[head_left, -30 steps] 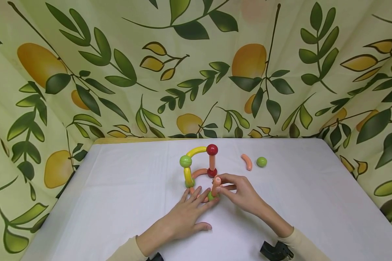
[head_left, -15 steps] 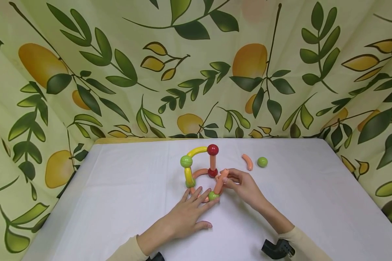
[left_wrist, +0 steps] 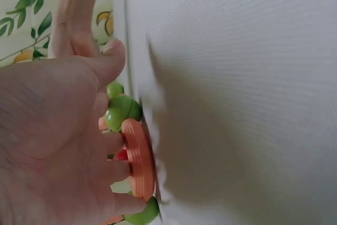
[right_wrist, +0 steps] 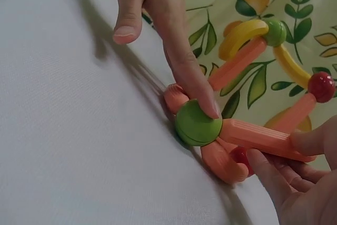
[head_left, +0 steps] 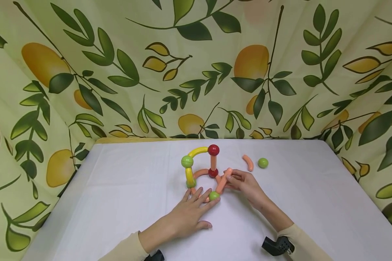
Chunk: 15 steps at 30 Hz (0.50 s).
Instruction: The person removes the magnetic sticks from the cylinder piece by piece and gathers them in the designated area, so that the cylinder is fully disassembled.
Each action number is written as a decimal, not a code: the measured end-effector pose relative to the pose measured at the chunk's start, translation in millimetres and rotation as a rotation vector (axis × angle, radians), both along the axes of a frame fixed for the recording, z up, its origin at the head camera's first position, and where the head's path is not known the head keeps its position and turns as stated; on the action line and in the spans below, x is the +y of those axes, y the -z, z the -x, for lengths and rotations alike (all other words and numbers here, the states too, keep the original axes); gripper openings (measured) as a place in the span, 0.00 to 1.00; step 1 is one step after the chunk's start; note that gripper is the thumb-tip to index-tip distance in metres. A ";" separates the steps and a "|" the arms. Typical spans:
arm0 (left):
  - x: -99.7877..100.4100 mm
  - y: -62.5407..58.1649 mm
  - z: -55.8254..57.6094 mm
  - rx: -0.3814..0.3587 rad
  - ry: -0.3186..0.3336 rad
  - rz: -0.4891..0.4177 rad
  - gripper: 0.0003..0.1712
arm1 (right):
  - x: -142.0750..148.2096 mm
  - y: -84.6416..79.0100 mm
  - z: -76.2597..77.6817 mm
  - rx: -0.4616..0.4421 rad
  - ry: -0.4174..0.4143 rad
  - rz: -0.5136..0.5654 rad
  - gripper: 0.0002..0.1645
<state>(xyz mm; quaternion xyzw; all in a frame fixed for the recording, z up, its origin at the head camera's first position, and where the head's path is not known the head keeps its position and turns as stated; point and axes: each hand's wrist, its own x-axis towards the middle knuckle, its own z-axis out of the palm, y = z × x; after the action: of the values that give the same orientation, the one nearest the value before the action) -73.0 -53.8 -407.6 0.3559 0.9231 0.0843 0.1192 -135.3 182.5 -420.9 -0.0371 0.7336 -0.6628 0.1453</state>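
A ring of orange curved sticks and balls lies on the white cloth, with a taller arch of yellow curved sticks [head_left: 190, 177], a green ball [head_left: 187, 161], a red ball [head_left: 213, 150] and an upright orange stick [head_left: 213, 162] at its back. My right hand [head_left: 248, 186] pinches a straight orange stick [right_wrist: 258, 136] between thumb and fingers. That stick leans to the right, its lower end at the front green ball [right_wrist: 198, 123]. My left hand [head_left: 191, 215] lies with fingers spread over the front curved stick [left_wrist: 139, 159], one fingertip on that ball.
A loose orange curved stick [head_left: 248, 163] and a loose green ball [head_left: 262, 162] lie to the right, beyond my right hand. Behind the table hangs a leaf-patterned curtain [head_left: 130, 108]. A black wrist camera [head_left: 277, 245] sits under the right forearm.
My right hand has moved slightly right, and the straight orange stick has tipped from nearly upright to leaning right. The left hand has stayed in place on the ring.
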 end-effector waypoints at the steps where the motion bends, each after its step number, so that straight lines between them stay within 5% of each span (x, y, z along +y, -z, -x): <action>1: 0.1 -0.1 -0.2 0.001 -0.001 0.002 0.42 | 0.3 0.8 0.3 -0.009 0.001 0.008 0.26; 10: 1.3 0.2 0.2 0.019 0.009 0.014 0.42 | 7.9 -1.2 2.2 -0.079 0.059 0.154 0.25; 15: 1.2 -1.0 0.2 0.021 0.011 0.020 0.42 | 12.5 -0.6 3.1 -0.073 0.048 0.148 0.26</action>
<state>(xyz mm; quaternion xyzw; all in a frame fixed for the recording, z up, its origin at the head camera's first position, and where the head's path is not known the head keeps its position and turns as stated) -73.2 -52.6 -406.7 0.3607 0.9230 0.0706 0.1138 -138.4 195.0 -420.3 -0.0058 0.6774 -0.7195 0.1530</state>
